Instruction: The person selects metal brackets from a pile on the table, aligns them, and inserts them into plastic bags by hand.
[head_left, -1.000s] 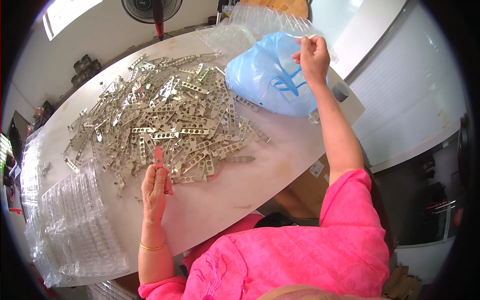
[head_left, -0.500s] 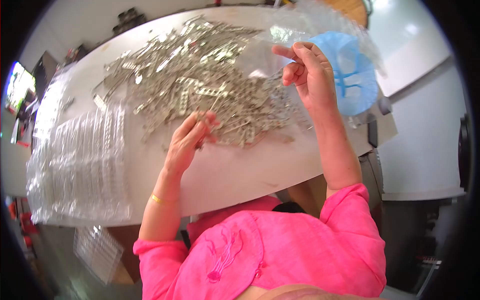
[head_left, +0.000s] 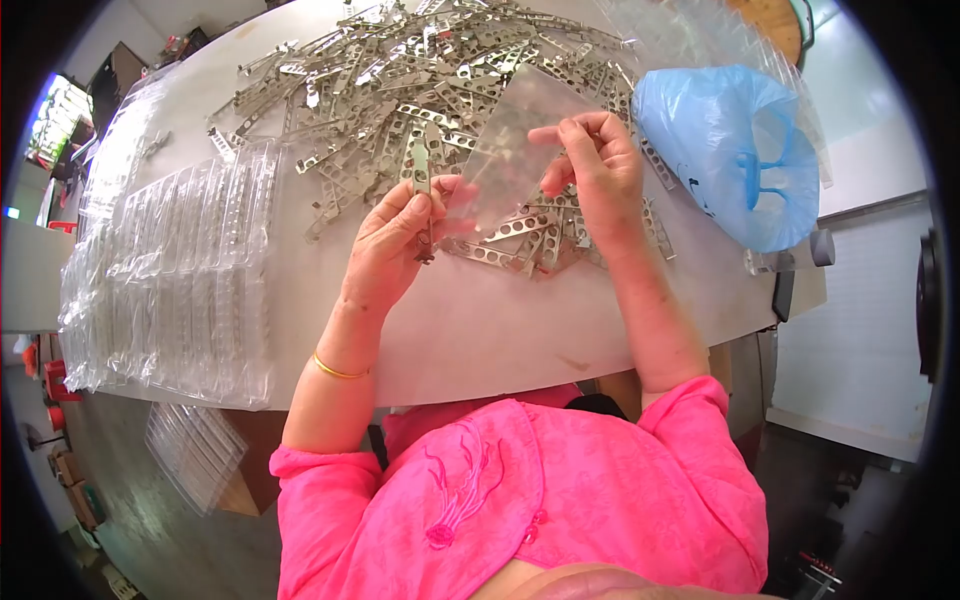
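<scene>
My left hand (head_left: 390, 225) is closed around a flat metal strip with round holes (head_left: 420, 165), held upright between thumb and fingers. My right hand (head_left: 605, 170) is pinched on a clear plastic film (head_left: 515, 140), which spreads leftward to the left fingertips. Whether those fingertips touch the film I cannot tell. Behind both hands lies a loose heap of similar perforated metal strips (head_left: 370, 110), partly seen through the film.
Stacked clear plastic trays (head_left: 190, 290) stand on the left of the white table (head_left: 480, 340). A blue plastic bag (head_left: 735, 150) sits at the right, with a dark phone-like object (head_left: 784, 295) at the edge below it. More clear plastic (head_left: 690, 45) lies behind.
The view has shifted, and the heap and blue bag show more clearly. My left hand now holds the metal strip upright in plain sight. Both hands are nearer each other, the film between them.
</scene>
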